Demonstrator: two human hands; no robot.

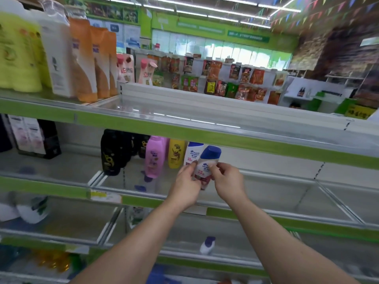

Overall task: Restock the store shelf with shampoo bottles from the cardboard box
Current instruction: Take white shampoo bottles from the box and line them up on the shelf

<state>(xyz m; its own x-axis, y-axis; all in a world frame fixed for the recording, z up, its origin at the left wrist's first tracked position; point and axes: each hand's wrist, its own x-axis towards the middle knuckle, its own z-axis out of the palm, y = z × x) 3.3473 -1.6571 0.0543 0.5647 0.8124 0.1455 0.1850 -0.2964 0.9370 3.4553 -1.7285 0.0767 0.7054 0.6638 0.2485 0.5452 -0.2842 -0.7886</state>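
A white shampoo bottle with a blue cap (pixel 207 160) is held tilted in front of the second shelf (pixel 266 181). My left hand (pixel 187 184) grips its left side and my right hand (pixel 227 181) pinches its right side. Just behind it on that shelf stands a like white, blue-capped bottle (pixel 191 152). To its left stand a yellow bottle (pixel 176 153), a pink bottle (pixel 154 157) and black bottles (pixel 112 152). The cardboard box is out of view.
The top shelf (pixel 184 119) carries yellow bottles (pixel 18 52) and orange refill pouches (pixel 86 58) at the left; its right part is bare. A small white, blue-capped bottle (pixel 207 245) stands on a lower shelf. Snack racks (pixel 225 78) fill the aisle behind.
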